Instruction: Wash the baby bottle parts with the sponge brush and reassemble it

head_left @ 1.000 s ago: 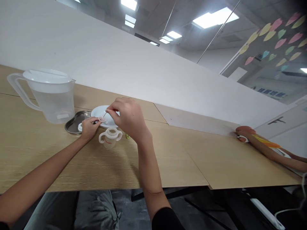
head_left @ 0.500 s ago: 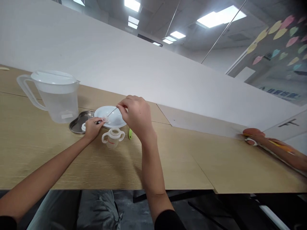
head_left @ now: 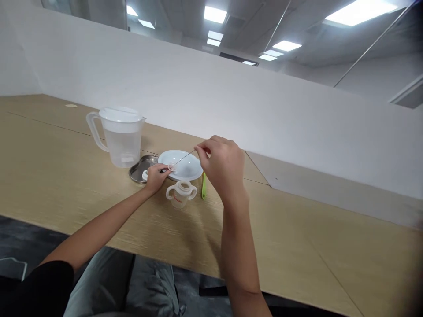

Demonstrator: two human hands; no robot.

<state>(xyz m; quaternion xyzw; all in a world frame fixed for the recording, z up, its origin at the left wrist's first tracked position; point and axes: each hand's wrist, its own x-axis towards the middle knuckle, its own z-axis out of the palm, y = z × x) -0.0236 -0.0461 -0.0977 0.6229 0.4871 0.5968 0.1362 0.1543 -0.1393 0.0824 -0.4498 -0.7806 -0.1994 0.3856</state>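
Observation:
My left hand (head_left: 154, 175) rests on the table and pinches a small clear round piece (head_left: 172, 166) over the rim of a white bowl (head_left: 181, 164). My right hand (head_left: 220, 164) is raised to the right of it, fingers pinched on the end of a thin wire-like tool (head_left: 185, 156) whose other end reaches the round piece. A small clear two-handled cup (head_left: 181, 193) with no lid stands just in front of the bowl, between my hands.
A clear plastic pitcher (head_left: 120, 135) with a white lid stands at the back left. A small metal tray (head_left: 139, 169) holding a white cap lies beside the bowl. A green stick (head_left: 204, 187) lies right of the cup. A white partition runs behind the wooden table (head_left: 297, 237).
My right hand has drawn the thin tool out to the right, away from the round piece. The camera has turned left, so the other person's arm at the right has left the view.

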